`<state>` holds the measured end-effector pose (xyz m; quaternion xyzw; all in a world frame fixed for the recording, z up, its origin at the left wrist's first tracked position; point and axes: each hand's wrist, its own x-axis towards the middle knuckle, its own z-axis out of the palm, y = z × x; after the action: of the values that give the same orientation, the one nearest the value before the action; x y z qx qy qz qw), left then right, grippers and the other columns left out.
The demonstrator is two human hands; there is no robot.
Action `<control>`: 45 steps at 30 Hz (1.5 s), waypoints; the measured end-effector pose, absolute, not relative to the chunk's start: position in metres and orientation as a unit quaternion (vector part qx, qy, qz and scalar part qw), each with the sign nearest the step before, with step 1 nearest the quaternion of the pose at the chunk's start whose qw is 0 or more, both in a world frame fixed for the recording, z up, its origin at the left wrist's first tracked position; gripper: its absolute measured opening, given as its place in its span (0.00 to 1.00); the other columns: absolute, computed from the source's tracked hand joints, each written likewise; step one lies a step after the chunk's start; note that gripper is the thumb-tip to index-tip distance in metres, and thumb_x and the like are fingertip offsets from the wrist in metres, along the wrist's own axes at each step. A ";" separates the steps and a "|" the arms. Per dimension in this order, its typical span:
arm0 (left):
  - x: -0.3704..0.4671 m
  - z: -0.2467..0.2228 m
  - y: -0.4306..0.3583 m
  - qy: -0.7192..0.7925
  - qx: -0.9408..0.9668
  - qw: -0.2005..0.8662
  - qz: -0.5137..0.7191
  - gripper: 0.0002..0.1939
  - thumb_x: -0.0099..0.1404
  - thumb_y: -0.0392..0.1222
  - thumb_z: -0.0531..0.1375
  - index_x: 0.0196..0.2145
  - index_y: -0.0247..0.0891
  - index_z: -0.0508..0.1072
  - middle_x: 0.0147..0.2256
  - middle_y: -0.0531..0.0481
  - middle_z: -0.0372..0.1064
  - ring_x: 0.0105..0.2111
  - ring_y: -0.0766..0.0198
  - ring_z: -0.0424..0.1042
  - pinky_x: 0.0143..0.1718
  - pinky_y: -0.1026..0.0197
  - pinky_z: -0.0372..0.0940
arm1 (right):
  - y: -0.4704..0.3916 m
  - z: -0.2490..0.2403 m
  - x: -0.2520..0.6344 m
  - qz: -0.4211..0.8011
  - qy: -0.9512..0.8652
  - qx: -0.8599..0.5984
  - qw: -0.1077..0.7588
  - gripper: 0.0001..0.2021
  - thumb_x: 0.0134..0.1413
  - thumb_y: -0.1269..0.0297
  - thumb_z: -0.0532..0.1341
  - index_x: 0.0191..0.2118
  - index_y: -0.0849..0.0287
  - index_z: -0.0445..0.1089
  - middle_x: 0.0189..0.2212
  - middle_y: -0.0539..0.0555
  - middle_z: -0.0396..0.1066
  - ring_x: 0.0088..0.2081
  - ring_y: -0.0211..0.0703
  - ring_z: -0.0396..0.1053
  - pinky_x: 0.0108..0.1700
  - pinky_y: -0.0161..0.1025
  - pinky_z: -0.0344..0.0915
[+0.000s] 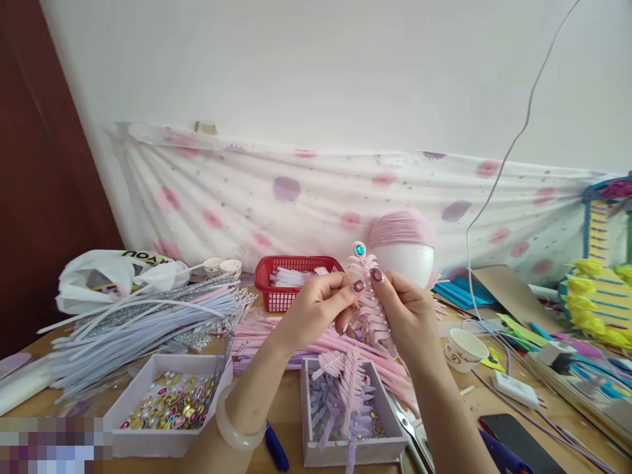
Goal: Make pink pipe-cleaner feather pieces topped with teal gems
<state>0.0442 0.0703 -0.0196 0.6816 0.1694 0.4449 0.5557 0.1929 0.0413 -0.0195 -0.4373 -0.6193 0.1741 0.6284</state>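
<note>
Between my two hands is a pink feather-shaped ornament, made of fuzzy pipe-cleaner-like strands with a row of pearl beads down its middle. A blue gem in a pale beaded setting tops it. My left hand pinches its left edge near the top, fingers curled. From the other side my right hand grips it, thumb at the upper right edge; its other fingers are partly hidden behind. Below, similar pink and lilac pieces lie across a white box.
Left stands a white tray of gems and beads, beside bundled pale stems. A red basket and a white form wound with pink thread stand behind. Scissors, a blue pen, a paper cup and a phone lie nearby.
</note>
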 end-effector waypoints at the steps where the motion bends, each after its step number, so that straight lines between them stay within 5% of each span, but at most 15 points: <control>1: 0.045 -0.020 0.070 0.173 0.680 0.553 0.449 0.19 0.65 0.55 0.57 0.25 0.39 0.63 0.16 0.59 0.57 0.17 0.71 0.58 0.24 0.65 0.59 | 0.041 -0.019 0.191 0.164 -0.622 -0.435 0.630 0.23 0.57 0.45 0.59 0.20 0.59 0.62 0.17 0.46 0.55 0.21 0.34 0.51 0.22 0.33 0.51; 6: 0.048 -0.023 0.066 0.208 0.676 0.495 0.504 0.18 0.67 0.55 0.55 0.27 0.40 0.62 0.19 0.59 0.56 0.20 0.70 0.57 0.25 0.65 0.61 | 0.040 -0.020 0.187 0.121 -0.630 -0.445 0.625 0.24 0.59 0.46 0.57 0.20 0.58 0.58 0.17 0.45 0.52 0.21 0.34 0.49 0.22 0.33 0.49; 13: 0.036 -0.018 0.072 0.196 0.715 0.515 0.430 0.21 0.64 0.58 0.57 0.23 0.39 0.62 0.16 0.59 0.55 0.16 0.70 0.58 0.26 0.63 0.64 | 0.041 -0.021 0.192 0.117 -0.656 -0.449 0.595 0.25 0.59 0.46 0.57 0.19 0.58 0.56 0.17 0.45 0.49 0.21 0.33 0.47 0.22 0.33 0.47; 17: 0.033 -0.016 0.071 0.221 0.705 0.472 0.482 0.23 0.67 0.60 0.52 0.25 0.39 0.64 0.17 0.55 0.62 0.19 0.67 0.64 0.24 0.64 0.61 | 0.042 -0.022 0.189 0.104 -0.660 -0.440 0.600 0.24 0.60 0.49 0.57 0.19 0.58 0.55 0.17 0.45 0.47 0.21 0.33 0.45 0.22 0.34 0.44; 21: 0.035 -0.017 0.070 0.255 0.691 0.408 0.540 0.21 0.69 0.55 0.52 0.24 0.39 0.62 0.18 0.58 0.60 0.20 0.70 0.61 0.24 0.67 0.58 | 0.041 -0.023 0.189 0.100 -0.673 -0.438 0.587 0.22 0.60 0.51 0.57 0.20 0.58 0.57 0.17 0.45 0.48 0.21 0.33 0.46 0.22 0.34 0.44; 28: 0.035 -0.017 0.071 0.205 0.671 0.490 0.517 0.18 0.68 0.53 0.54 0.26 0.39 0.63 0.21 0.58 0.59 0.19 0.71 0.59 0.24 0.67 0.59 | 0.040 -0.022 0.191 0.123 -0.685 -0.427 0.578 0.21 0.61 0.52 0.57 0.21 0.58 0.58 0.18 0.45 0.48 0.22 0.34 0.45 0.23 0.34 0.44; 40: 0.043 -0.022 0.068 0.295 0.747 0.288 0.521 0.18 0.71 0.48 0.50 0.24 0.39 0.60 0.21 0.57 0.57 0.24 0.68 0.57 0.26 0.65 0.53 | 0.041 -0.023 0.190 0.226 -0.620 -0.444 0.606 0.23 0.64 0.44 0.48 0.25 0.57 0.55 0.22 0.47 0.53 0.25 0.37 0.50 0.27 0.34 0.50; 45: 0.045 -0.021 0.070 0.285 0.762 0.311 0.491 0.20 0.71 0.51 0.49 0.23 0.39 0.57 0.23 0.56 0.56 0.26 0.67 0.56 0.28 0.63 0.52 | 0.045 -0.023 0.189 0.192 -0.650 -0.439 0.590 0.22 0.64 0.46 0.50 0.25 0.57 0.56 0.23 0.47 0.53 0.26 0.37 0.51 0.28 0.33 0.51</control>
<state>0.0448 0.0696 -0.0214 0.7621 0.2847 0.4912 0.3111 0.1891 0.0447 -0.0229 -0.4386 -0.6498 0.1919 0.5903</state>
